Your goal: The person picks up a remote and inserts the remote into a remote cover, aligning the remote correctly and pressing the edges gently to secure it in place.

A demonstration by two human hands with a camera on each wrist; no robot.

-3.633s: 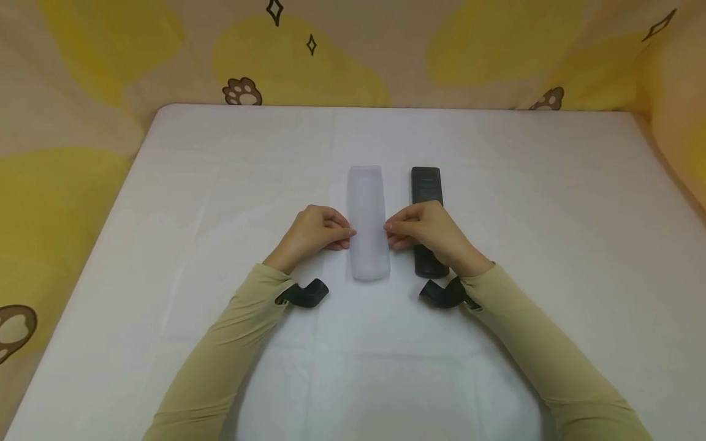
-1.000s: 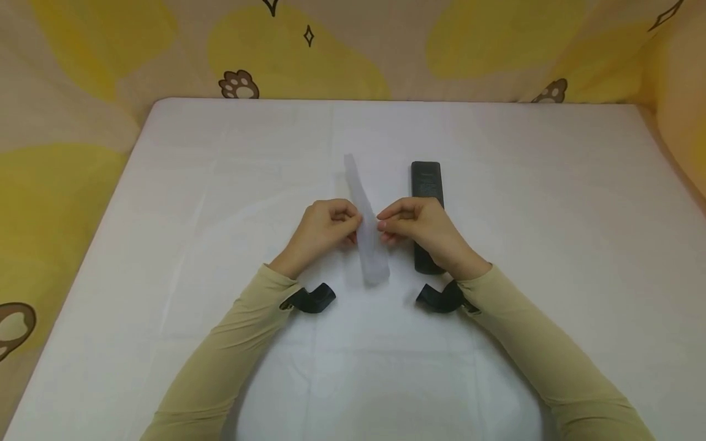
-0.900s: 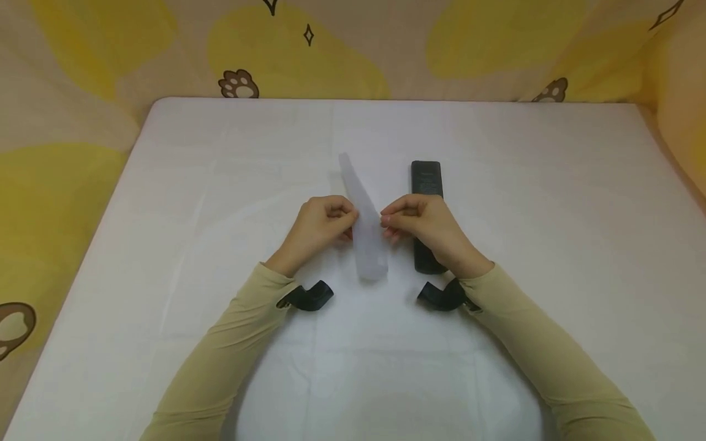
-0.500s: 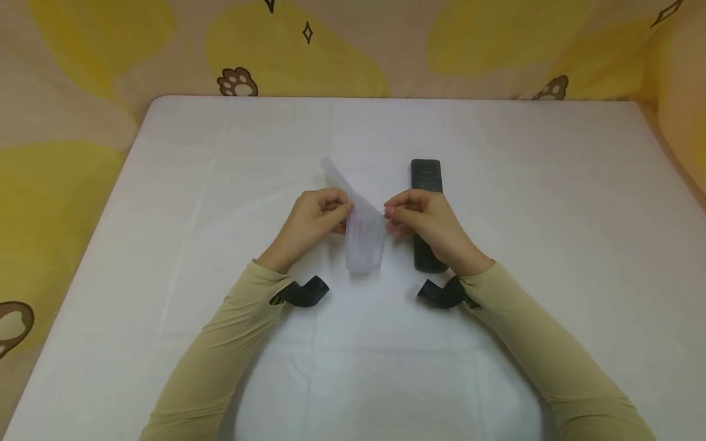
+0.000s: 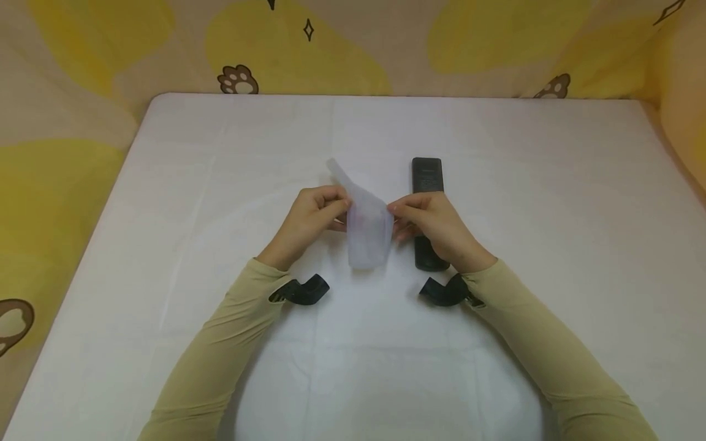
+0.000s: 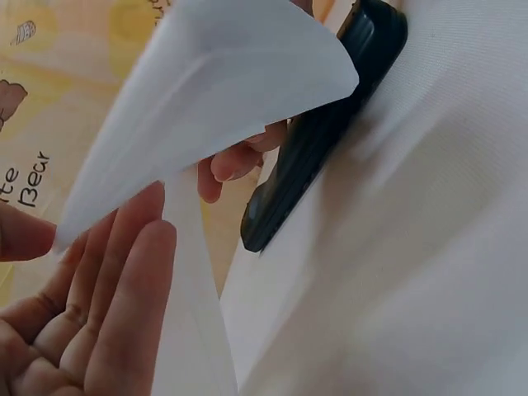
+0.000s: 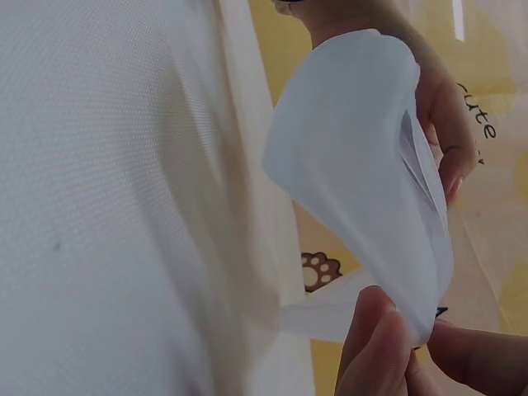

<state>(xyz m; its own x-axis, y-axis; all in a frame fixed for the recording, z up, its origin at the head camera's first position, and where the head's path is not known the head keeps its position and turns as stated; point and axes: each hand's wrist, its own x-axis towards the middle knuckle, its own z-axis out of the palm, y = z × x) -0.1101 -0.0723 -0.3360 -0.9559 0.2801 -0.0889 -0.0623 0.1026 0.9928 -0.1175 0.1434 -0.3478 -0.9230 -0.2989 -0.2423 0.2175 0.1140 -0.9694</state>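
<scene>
A translucent white remote control cover (image 5: 368, 239), soft and bent, is held up between both hands above the table. My left hand (image 5: 315, 214) pinches its left edge between thumb and fingers. At its right edge, my right hand (image 5: 432, 223) pinches the rim with thumb and forefinger. The far end of the cover angles away up and left, while its wider near part faces me. In the right wrist view the cover (image 7: 346, 140) bulges, with a slit-like opening along one side. A black remote control (image 5: 427, 174) lies on the table, partly hidden beneath my right hand.
A white cloth covers the table (image 5: 529, 184). Yellow patterned fabric (image 5: 331, 61) hangs behind and at the sides. A black wrist mount (image 5: 303, 291) sticks out of the left sleeve, and a matching wrist mount (image 5: 444, 291) out of the right.
The cover lay straight between the hands, then tipped onto its narrow side; now it is bent, its near part widened toward me. My right fingers have come onto its edge. The remote stays put.
</scene>
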